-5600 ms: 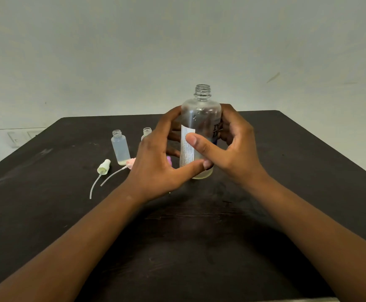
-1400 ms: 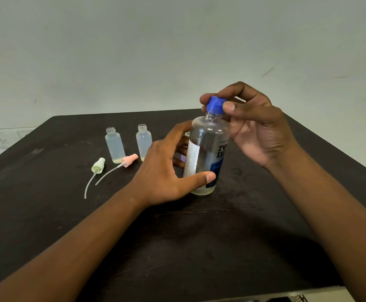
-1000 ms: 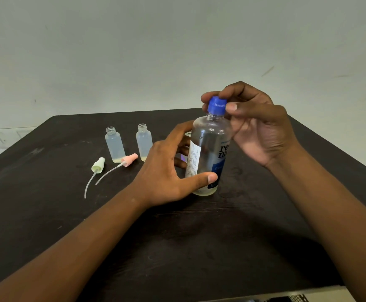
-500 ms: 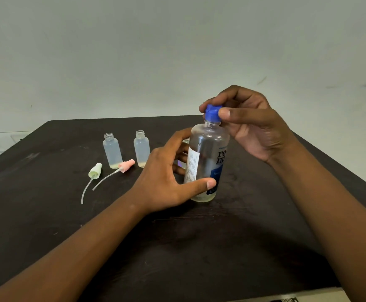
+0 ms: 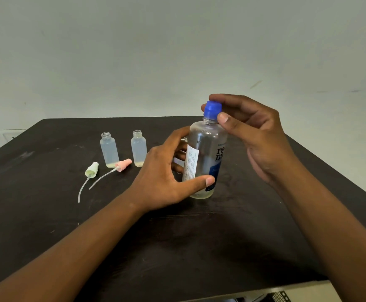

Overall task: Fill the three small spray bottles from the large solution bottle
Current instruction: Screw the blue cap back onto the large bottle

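The large clear solution bottle stands upright on the dark table, nearly empty, with a blue cap on its neck. My left hand grips the bottle's lower body. My right hand pinches the blue cap between thumb and fingers. Two small translucent spray bottles stand uncapped to the left, each holding liquid. A third small bottle's rim peeks out behind my left hand, mostly hidden.
A pale green spray head and a pink spray head, each with a thin dip tube, lie on the table in front of the small bottles. A plain wall rises behind the table's far edge.
Since the oldest frame the blue cap has come onto the open bottle neck. Over the last second my right hand stays on the cap, its fingers shifting slightly round it.
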Motion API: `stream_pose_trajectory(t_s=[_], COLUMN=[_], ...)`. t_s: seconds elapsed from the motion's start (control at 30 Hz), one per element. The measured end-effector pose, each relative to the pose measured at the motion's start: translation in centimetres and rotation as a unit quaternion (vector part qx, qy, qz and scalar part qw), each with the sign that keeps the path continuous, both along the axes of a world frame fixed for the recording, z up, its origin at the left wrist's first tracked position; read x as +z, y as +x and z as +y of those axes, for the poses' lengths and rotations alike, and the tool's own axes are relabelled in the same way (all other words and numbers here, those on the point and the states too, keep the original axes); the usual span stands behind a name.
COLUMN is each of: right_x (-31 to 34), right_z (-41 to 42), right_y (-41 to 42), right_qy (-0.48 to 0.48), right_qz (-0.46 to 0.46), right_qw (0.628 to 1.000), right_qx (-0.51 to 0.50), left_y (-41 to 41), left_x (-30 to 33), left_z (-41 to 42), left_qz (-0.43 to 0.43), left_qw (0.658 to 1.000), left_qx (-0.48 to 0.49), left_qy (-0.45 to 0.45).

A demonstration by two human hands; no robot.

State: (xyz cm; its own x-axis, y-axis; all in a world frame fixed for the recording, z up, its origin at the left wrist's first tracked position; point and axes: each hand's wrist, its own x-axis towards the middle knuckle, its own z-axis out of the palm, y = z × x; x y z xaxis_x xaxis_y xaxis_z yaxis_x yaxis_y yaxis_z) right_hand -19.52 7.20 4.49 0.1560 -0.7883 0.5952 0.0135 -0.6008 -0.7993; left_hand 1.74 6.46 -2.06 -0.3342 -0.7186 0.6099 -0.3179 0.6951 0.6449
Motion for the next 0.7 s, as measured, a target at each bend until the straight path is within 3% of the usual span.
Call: stream_pose_trajectory(t_s=[0.4, 0.53, 0.7], right_x=[0.3, 0.4, 0.7], right_z=[1.8, 2.3, 3.2], right_y=[2.2, 2.3, 2.7], right_qy=[-0.053, -0.061, -0.094], right_qz=[0.054, 0.049, 0.101], right_qw=[0.973, 0.975, 0.95], right_qx=[-0.217, -0.208, -0.28], left_y=[-0.4, -0.4, -0.4], left_x=[-0.4, -0.4, -0.4], left_z=[0.1, 0.0, 0.2], left_qz=[-0.021, -0.028, -0.019], left_qw=[1.0, 0.999, 1.0], left_qx=[0.001, -0.006, -0.013], left_qy=[0.014, 0.018, 0.005])
